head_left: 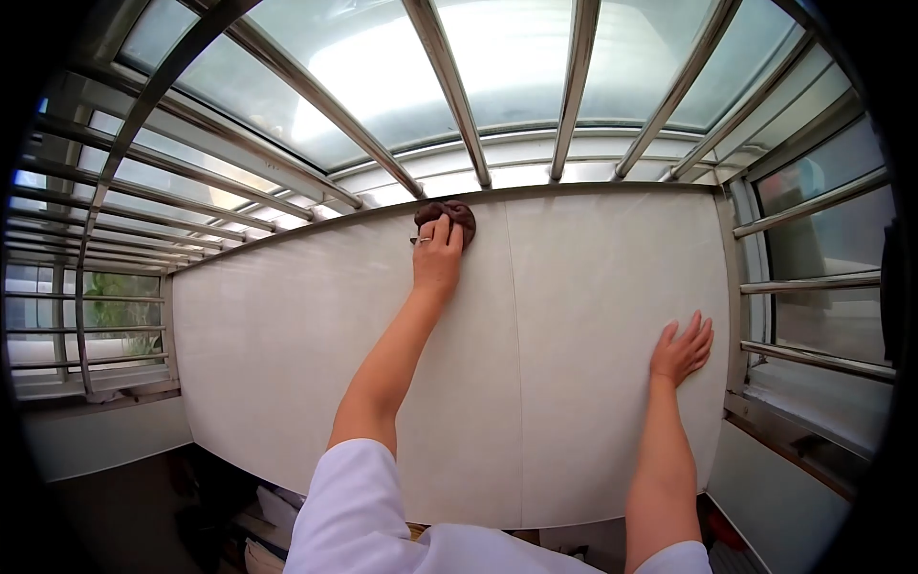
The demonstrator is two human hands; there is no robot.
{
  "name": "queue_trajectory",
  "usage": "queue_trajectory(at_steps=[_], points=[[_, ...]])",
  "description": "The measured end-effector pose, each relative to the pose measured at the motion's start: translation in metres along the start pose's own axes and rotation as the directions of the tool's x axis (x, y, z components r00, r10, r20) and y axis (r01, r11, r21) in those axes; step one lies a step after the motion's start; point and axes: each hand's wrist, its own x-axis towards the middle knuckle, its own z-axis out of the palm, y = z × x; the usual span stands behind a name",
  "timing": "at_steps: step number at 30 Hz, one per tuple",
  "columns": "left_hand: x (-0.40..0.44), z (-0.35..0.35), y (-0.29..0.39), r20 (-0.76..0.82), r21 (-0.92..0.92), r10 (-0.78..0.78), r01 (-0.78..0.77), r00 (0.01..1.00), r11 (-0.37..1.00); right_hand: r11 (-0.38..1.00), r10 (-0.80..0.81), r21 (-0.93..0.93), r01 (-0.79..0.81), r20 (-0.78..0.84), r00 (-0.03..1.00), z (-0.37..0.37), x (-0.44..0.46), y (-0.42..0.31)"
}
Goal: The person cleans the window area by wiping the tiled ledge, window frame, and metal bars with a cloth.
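My left hand (439, 256) is closed on a bunched dark brown cloth (449, 212), pressing it against the far edge of a pale tiled window ledge (612, 383). A ring shows on one of its fingers. Part of the cloth is hidden under the fingers. Over on the right, my right hand (683, 350) lies flat on the same ledge with its fingers spread, holding nothing. It rests near the ledge's right side, well apart from the cloth. A thin seam (516, 316) runs across the ledge between the two hands.
Metal bars (446, 77) stand in front of the glass along the far side. More bars (811, 283) line the right window, and others (124, 297) close off the left. Below the ledge, at the lower left, several items (273, 517) sit in shadow.
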Motion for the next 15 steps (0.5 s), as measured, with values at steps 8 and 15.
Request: queue_trajectory(at_steps=[8, 15], points=[[-0.053, 0.002, -0.092, 0.046, -0.003, -0.404, 0.405, 0.913, 0.914, 1.0, -0.012, -0.014, 0.012, -0.024, 1.0, 0.014, -0.003, 0.01], [-0.057, 0.007, -0.095, 0.058, -0.217, -0.44, 0.442, 0.896, 0.87, 0.981, 0.127, -0.175, -0.085, 0.245, 0.961, 0.023, 0.018, -0.005]])
